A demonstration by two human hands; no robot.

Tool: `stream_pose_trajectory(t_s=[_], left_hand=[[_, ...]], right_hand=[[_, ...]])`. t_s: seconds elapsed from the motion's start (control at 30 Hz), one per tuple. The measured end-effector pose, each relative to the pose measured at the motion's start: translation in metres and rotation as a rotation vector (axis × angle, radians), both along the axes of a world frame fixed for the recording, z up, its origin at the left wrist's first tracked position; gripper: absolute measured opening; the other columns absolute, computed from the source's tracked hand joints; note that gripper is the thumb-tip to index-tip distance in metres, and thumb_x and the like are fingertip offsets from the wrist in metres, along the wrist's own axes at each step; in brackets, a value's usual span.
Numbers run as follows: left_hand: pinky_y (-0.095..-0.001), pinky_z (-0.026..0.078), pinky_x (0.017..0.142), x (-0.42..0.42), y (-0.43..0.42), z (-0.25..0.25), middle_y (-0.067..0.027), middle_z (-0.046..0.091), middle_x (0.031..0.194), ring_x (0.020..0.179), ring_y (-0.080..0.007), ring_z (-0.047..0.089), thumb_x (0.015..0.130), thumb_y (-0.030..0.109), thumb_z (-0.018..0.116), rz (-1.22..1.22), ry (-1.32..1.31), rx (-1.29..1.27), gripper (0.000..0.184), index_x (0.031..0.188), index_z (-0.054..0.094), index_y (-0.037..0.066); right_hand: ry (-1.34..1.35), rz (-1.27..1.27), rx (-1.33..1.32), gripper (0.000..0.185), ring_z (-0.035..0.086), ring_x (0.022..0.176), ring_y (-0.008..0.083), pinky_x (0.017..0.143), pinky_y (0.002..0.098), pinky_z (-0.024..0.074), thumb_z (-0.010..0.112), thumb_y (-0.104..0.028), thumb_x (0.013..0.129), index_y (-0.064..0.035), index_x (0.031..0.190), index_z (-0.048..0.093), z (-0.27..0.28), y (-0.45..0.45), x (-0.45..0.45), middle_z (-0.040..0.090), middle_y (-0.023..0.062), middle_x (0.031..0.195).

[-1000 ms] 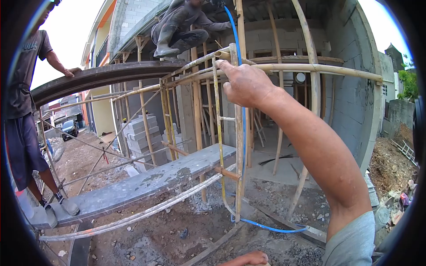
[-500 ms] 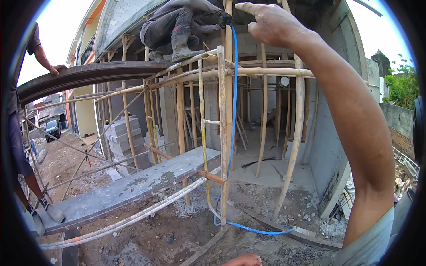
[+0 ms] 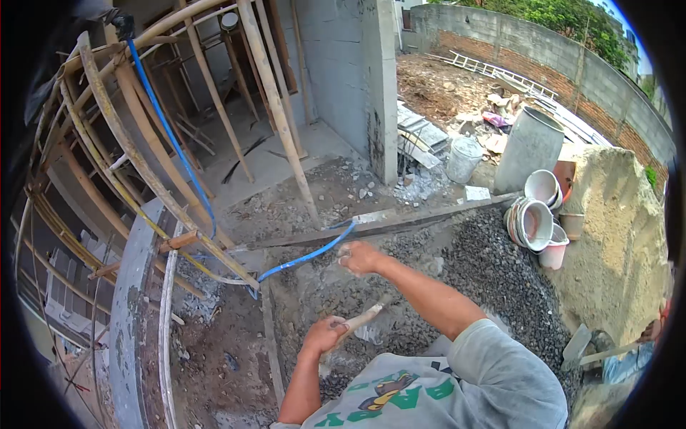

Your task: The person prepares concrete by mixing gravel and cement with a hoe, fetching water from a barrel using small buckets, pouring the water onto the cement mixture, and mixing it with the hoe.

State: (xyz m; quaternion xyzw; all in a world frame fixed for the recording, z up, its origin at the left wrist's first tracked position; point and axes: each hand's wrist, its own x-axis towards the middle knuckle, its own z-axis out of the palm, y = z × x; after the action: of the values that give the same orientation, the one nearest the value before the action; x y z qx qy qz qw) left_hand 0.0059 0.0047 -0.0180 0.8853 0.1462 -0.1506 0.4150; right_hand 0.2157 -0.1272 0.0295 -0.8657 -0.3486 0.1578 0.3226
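Handle (image 3: pixel 362 319) of pale wood, gripped in the left hand (image 3: pixel 327 334), fingers wrapped right around it, one end sticking out over the grey mud and stones; can't make out what the other end is fixed to, if anything. The right hand (image 3: pixel 359 257) is stretched out a bit further forward, fingers bent, and honestly I can't tell if it's fully closed or has something in it. Looks near the low end of that blue hose (image 3: pixel 307 257), which runs along the ground and up beside the scaffold poles (image 3: pixel 161 157) to a co-worker's dark-gloved hand (image 3: pixel 123 25) top left. Long grey plank (image 3: pixel 131 314) over on the left too. Off to the right there's a dark gravel pile (image 3: pixel 511 275), then some grubby buckets (image 3: pixel 530 223) bunched together next to a sand heap (image 3: pixel 618 229), with a big drum (image 3: pixel 530 149) just behind. Far right edge, someone else's hand (image 3: pixel 652 330) is by a shovel (image 3: pixel 576 344).
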Motion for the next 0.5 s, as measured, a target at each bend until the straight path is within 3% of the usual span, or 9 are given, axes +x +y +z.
stream_pose_trajectory(t_s=[0.07, 0.1, 0.13, 0.2, 0.3, 0.4, 0.5], left_hand=[[-0.0322, 0.049, 0.072, -0.004, 0.003, -0.014, -0.0115, 0.068, 0.090, 0.080, -0.0200, 0.064, 0.078, 0.031, 0.064, 0.009, 0.011, 0.001, 0.037, 0.106, 0.065, 0.006], [-0.0347, 0.048, 0.076, -0.007, 0.005, -0.017, -0.0152, 0.067, 0.093, 0.086, -0.0258, 0.064, 0.077, 0.036, 0.063, 0.010, 0.001, -0.008, 0.040, 0.108, 0.064, 0.009], [-0.0371, 0.047, 0.081, -0.007, 0.001, -0.009, -0.0188, 0.066, 0.096, 0.093, -0.0317, 0.063, 0.077, 0.040, 0.062, 0.014, -0.012, -0.012, 0.044, 0.110, 0.064, 0.012], [-0.0369, 0.047, 0.082, -0.007, -0.010, 0.020, -0.0207, 0.065, 0.099, 0.096, -0.0330, 0.062, 0.077, 0.038, 0.063, 0.116, 0.176, -0.152, 0.044, 0.110, 0.063, 0.010], [-0.0376, 0.047, 0.081, -0.011, -0.002, -0.004, -0.0208, 0.065, 0.098, 0.093, -0.0335, 0.063, 0.076, 0.038, 0.063, 0.026, 0.065, -0.050, 0.047, 0.114, 0.060, 0.010], [-0.0384, 0.047, 0.079, -0.015, -0.018, 0.020, -0.0197, 0.065, 0.097, 0.090, -0.0330, 0.063, 0.076, 0.039, 0.063, -0.092, 0.057, 0.110, 0.051, 0.118, 0.057, 0.011], [-0.0387, 0.048, 0.078, -0.018, -0.027, 0.033, -0.0186, 0.066, 0.095, 0.088, -0.0326, 0.064, 0.076, 0.039, 0.063, -0.128, 0.130, 0.099, 0.053, 0.121, 0.054, 0.013]], right_hand=[[0.500, -0.196, -0.029, 0.029, 0.067, 0.067, 0.0255, 0.060, 0.0389, 0.0544, 0.056, -0.025, 0.082, -0.0041, 0.102, 0.061, -0.045, -0.036, -0.014, 0.067, 0.0126, 0.079], [0.521, -0.257, -0.058, 0.023, 0.064, 0.053, 0.0181, 0.047, 0.0333, 0.0529, 0.055, -0.022, 0.083, -0.0028, 0.093, 0.062, -0.078, -0.049, -0.022, 0.066, 0.0068, 0.071], [0.563, -0.304, -0.099, 0.023, 0.064, 0.053, 0.0184, 0.047, 0.0332, 0.0528, 0.055, -0.022, 0.083, -0.0027, 0.092, 0.062, -0.094, -0.062, -0.034, 0.066, 0.0070, 0.071], [0.652, -0.382, -0.176, 0.023, 0.063, 0.052, 0.0190, 0.047, 0.0329, 0.0526, 0.054, -0.022, 0.082, -0.0025, 0.091, 0.063, -0.121, -0.083, -0.059, 0.066, 0.0074, 0.071], [0.765, -0.428, -0.175, 0.023, 0.063, 0.050, 0.0185, 0.048, 0.0324, 0.0532, 0.054, -0.021, 0.082, -0.0021, 0.091, 0.063, -0.151, -0.103, -0.091, 0.066, 0.0072, 0.070], [0.751, -0.436, -0.141, 0.024, 0.063, 0.051, 0.0187, 0.049, 0.0318, 0.0539, 0.053, -0.021, 0.082, -0.0018, 0.092, 0.063, -0.143, -0.123, -0.105, 0.066, 0.0074, 0.071], [0.756, -0.602, -0.102, 0.023, 0.063, 0.052, 0.0194, 0.047, 0.0318, 0.0525, 0.055, -0.020, 0.080, -0.0024, 0.094, 0.062, -0.150, -0.158, -0.099, 0.066, 0.0094, 0.073]])
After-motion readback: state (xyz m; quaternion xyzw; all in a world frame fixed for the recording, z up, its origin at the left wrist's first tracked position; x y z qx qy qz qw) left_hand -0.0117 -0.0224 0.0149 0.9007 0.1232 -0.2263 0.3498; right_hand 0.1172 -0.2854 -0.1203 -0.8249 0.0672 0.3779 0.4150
